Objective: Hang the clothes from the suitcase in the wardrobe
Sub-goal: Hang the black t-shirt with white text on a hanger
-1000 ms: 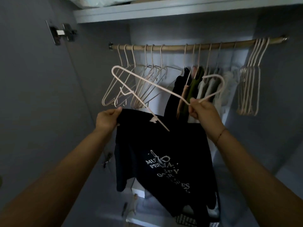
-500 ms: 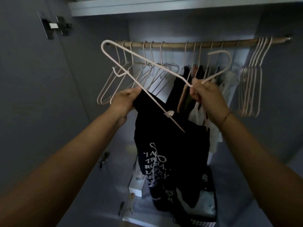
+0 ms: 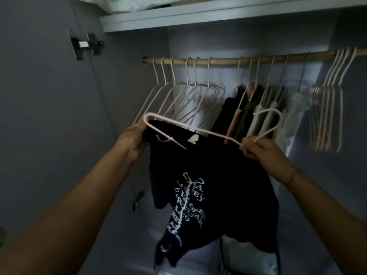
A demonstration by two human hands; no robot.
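Observation:
A black T-shirt (image 3: pixel 214 185) with white print hangs in front of the open wardrobe. My left hand (image 3: pixel 133 138) grips its left shoulder, where one arm of a pale pink hanger (image 3: pixel 198 129) has slid inside the collar. My right hand (image 3: pixel 258 148) pinches the hanger near its neck, the hook curving up to the right. The wooden rail (image 3: pixel 228 60) runs across above. The suitcase is out of view.
Several empty pink hangers (image 3: pixel 178 92) hang at the rail's left and another bunch (image 3: pixel 327 108) at its right. Hung garments (image 3: pixel 256 114) fill the middle. A shelf (image 3: pixel 198 18) sits above the rail. The wardrobe door with a hinge (image 3: pixel 87 44) stands at left.
Both hands came down from near the rail with the hanger and shirt. The hanger's left arm now sits inside the shirt's collar, and the shirt hangs spread wider.

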